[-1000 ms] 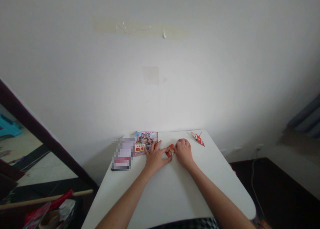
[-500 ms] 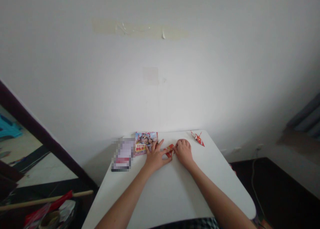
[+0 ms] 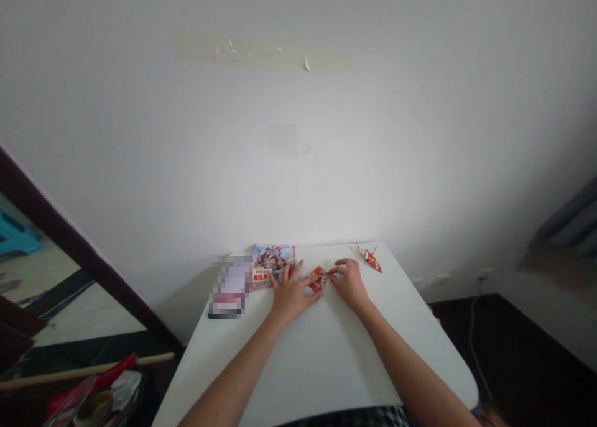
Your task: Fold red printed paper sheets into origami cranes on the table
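A small piece of red and white folded paper (image 3: 318, 279) lies on the white table between my hands. My left hand (image 3: 291, 295) holds its left side down with thumb and index finger, while the other fingers spread over the edge of a printed flyer (image 3: 262, 277). At the paper's right corner, my right hand (image 3: 347, 283) has thumb and index finger pinched together. The other right fingers are loosely curled. Farther back on the right rests an origami crane (image 3: 370, 259) in similar red and white paper, apart from both hands.
A blurred-out phone-like object (image 3: 231, 287) lies left of the flyer. The table (image 3: 321, 365) meets a white wall (image 3: 326, 191) at its back edge. Low on the left are a wooden stick (image 3: 93, 372) and a bin-like heap with red plastic. A cable hangs at right.
My right hand's fingers have uncurled from a closed bunch into a pinch at the paper's corner, and that hand has shifted slightly right. The left hand has barely moved.
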The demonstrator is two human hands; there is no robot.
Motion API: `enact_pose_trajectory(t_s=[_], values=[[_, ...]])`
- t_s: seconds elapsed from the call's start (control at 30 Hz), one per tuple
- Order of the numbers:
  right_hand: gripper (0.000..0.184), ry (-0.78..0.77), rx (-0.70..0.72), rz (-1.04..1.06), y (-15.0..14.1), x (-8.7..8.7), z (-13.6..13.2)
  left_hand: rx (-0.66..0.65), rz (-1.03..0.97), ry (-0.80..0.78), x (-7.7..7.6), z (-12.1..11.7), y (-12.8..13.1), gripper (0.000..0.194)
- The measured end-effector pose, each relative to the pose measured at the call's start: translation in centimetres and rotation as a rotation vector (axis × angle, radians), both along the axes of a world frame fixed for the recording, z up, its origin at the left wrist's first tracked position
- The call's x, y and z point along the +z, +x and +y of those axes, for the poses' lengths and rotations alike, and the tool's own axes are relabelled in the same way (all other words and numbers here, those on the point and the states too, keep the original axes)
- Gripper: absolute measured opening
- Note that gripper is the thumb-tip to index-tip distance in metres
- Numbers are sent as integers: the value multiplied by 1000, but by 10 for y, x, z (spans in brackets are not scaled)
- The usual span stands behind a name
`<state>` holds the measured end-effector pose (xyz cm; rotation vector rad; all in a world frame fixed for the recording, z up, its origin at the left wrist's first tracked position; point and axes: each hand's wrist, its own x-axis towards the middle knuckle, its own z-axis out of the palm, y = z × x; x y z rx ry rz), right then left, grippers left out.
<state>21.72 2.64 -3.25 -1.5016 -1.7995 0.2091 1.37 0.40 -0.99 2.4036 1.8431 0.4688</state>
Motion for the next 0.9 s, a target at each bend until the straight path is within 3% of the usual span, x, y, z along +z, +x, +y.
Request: enact_pose_trajectory(t_s=[0.2, 0.6, 0.9], values=[[14, -9, 19, 27, 0, -1, 0, 16, 27, -25, 1, 0, 0, 52], [13, -92, -155, -82, -7, 10, -4, 11, 32, -16, -1, 3, 0, 51], [13, -87, -155, -101, -7, 7, -3, 6, 26, -19, 2, 0, 0, 50]])
